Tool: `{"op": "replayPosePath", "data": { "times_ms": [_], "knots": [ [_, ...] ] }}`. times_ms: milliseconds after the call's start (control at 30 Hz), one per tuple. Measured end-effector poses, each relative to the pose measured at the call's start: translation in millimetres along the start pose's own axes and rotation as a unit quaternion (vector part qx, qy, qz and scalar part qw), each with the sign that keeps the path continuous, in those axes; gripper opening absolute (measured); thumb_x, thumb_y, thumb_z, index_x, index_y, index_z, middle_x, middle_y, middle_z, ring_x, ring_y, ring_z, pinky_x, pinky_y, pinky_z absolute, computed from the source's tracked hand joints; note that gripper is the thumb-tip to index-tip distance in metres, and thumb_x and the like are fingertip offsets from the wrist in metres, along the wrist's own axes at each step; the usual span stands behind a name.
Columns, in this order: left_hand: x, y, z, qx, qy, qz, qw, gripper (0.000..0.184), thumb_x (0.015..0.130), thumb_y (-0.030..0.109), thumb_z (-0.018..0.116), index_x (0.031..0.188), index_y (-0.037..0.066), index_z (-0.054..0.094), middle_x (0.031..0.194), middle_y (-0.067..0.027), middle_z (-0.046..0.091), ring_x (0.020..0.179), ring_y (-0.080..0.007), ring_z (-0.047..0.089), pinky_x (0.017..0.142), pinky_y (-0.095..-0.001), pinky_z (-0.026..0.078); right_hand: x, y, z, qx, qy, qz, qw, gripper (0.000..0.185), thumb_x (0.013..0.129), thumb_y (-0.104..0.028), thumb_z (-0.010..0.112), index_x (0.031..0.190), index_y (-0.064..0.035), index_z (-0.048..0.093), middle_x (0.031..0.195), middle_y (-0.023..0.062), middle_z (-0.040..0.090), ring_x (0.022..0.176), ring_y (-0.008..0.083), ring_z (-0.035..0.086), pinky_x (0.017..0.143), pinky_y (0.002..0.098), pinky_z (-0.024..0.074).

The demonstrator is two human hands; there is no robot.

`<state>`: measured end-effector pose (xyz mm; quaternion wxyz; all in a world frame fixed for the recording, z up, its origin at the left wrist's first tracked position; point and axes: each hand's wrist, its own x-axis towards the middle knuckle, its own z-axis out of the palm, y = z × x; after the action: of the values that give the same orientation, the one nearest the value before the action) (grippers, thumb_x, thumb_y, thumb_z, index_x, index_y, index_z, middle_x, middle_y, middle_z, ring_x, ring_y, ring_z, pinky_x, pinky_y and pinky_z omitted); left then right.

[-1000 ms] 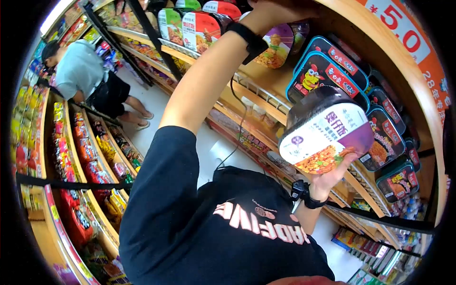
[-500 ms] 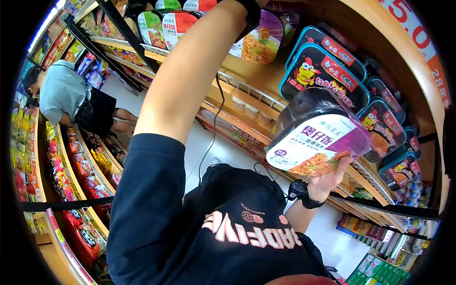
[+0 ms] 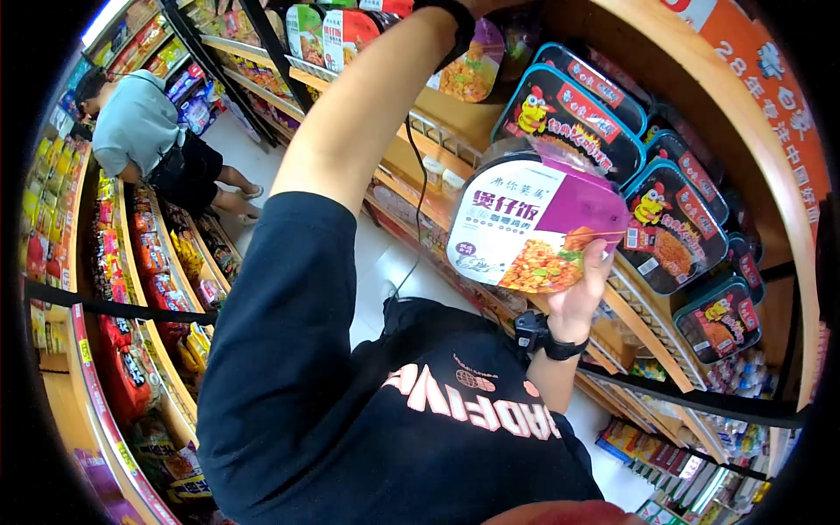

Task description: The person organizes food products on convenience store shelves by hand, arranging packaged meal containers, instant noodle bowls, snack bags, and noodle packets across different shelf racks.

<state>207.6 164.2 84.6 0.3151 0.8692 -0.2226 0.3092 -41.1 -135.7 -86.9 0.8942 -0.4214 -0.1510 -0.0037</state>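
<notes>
My right hand (image 3: 579,293) grips a box of instant claypot rice (image 3: 534,223) at its lower right corner, with the thumb on the front. The box is white and purple, with a picture of rice and a clear cover behind its label. It is tilted, front toward me. My left arm stretches up past the shelf, and only a sliver of my left hand (image 3: 484,7) shows at the top edge, its fingers hidden. A similar purple rice box (image 3: 472,70) stands on the shelf just below that hand.
Black noodle boxes with a yellow chicken (image 3: 674,223) stand in rows on the wooden shelf at right. Green and red rice boxes (image 3: 346,37) sit at upper left. A cable (image 3: 420,197) hangs beside my forearm. Another person (image 3: 144,131) bends over the snack shelves (image 3: 144,254) at left.
The rice box in my right hand has moved left and turned to face me more squarely. My left arm stays raised. The whole view has shifted slightly.
</notes>
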Motion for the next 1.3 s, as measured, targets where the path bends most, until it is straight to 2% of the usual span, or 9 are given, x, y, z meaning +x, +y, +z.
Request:
{"op": "replayPosePath", "data": {
  "times_ms": [367,533,733,767,800,867,900,1200,1300],
  "knots": [
    [-9.0,0.2,-14.9,-0.039,0.007,-0.051,0.998,0.052,0.093,0.039,0.064,0.134,0.011,0.048,0.131,-0.0109,0.053,0.116,-0.0216,0.049,0.097,-0.0328,0.042,0.5,-3.4,0.7,-0.015,-0.034,-0.001,0.999,0.056,0.097,-0.034,0.057,0.138,-0.0019,0.037,0.127,0.0127,0.054,0.115,0.0241,0.057,0.097,0.0392,0.0468],
    [-17.0,-14.7,-22.7,-0.051,0.014,-0.074,0.996,0.051,0.093,0.038,0.064,0.133,0.011,0.049,0.129,-0.0105,0.054,0.114,-0.0212,0.050,0.096,-0.0329,0.042,-4.4,-1.8,-5.0,-0.019,-0.025,0.007,0.999,0.056,0.097,-0.034,0.057,0.139,-0.0025,0.036,0.127,0.0130,0.054,0.115,0.0245,0.057,0.097,0.0393,0.0473],
    [-9.9,-16.1,-31.7,-0.090,0.016,-0.087,0.992,0.050,0.093,0.038,0.064,0.132,0.011,0.049,0.128,-0.0100,0.055,0.112,-0.0207,0.051,0.094,-0.0330,0.043,-0.7,-1.2,-0.5,0.027,0.035,0.018,0.999,0.057,0.097,-0.039,0.056,0.137,-0.0016,0.039,0.125,0.0132,0.056,0.113,0.0251,0.059,0.095,0.0398,0.0495],
    [-10.6,-15.9,-33.5,-0.100,0.014,-0.092,0.991,0.050,0.093,0.037,0.064,0.132,0.011,0.049,0.127,-0.0099,0.055,0.112,-0.0206,0.051,0.094,-0.0330,0.043,-1.3,-3.1,1.1,0.041,0.048,0.032,0.997,0.063,0.091,-0.035,0.066,0.136,-0.0016,0.038,0.125,0.0127,0.055,0.113,0.0236,0.057,0.098,0.0388,0.0460],
    [-11.5,-16.3,-35.2,-0.110,0.011,-0.095,0.989,0.050,0.093,0.037,0.064,0.132,0.011,0.049,0.127,-0.0098,0.055,0.112,-0.0206,0.051,0.094,-0.0331,0.044,-2.2,-3.4,3.3,0.046,0.049,0.031,0.997,0.063,0.091,-0.035,0.066,0.136,-0.0016,0.038,0.125,0.0127,0.055,0.113,0.0236,0.057,0.098,0.0388,0.0460],
    [-12.9,-15.9,-37.3,-0.126,0.009,-0.104,0.987,0.049,0.093,0.037,0.064,0.132,0.011,0.049,0.126,-0.0096,0.056,0.111,-0.0204,0.051,0.094,-0.0331,0.044,-3.2,-2.7,3.7,0.034,0.048,0.027,0.998,0.062,0.092,-0.035,0.066,0.136,-0.0016,0.038,0.125,0.0128,0.055,0.113,0.0235,0.057,0.098,0.0389,0.0460],
    [-13.9,-15.0,-38.0,-0.135,0.008,-0.108,0.985,0.049,0.093,0.037,0.064,0.132,0.011,0.050,0.126,-0.0096,0.056,0.111,-0.0203,0.052,0.093,-0.0331,0.044,-3.3,3.5,0.2,0.027,0.036,0.002,0.999,0.055,0.098,-0.039,0.054,0.136,-0.0020,0.040,0.127,0.0134,0.055,0.112,0.0247,0.060,0.094,0.0391,0.0502],
    [-34.1,5.3,-34.5,-0.254,-0.009,-0.157,0.954,0.047,0.093,0.035,0.064,0.131,0.011,0.050,0.124,-0.0088,0.057,0.108,-0.0196,0.053,0.091,-0.0332,0.045,-4.6,6.2,-5.9,0.039,0.006,0.002,0.999,0.050,0.099,-0.036,0.052,0.136,-0.0042,0.040,0.128,0.0110,0.055,0.116,0.0230,0.058,0.098,0.0385,0.0473],
    [-42.0,19.1,-30.1,-0.310,-0.014,-0.181,0.933,0.046,0.093,0.035,0.064,0.130,0.011,0.050,0.123,-0.0086,0.057,0.107,-0.0193,0.053,0.090,-0.0333,0.046,-4.9,1.8,3.8,0.029,0.026,0.013,0.999,0.050,0.099,-0.034,0.053,0.137,-0.0036,0.039,0.127,0.0115,0.055,0.115,0.0224,0.058,0.098,0.0380,0.0469]
  ]
}}
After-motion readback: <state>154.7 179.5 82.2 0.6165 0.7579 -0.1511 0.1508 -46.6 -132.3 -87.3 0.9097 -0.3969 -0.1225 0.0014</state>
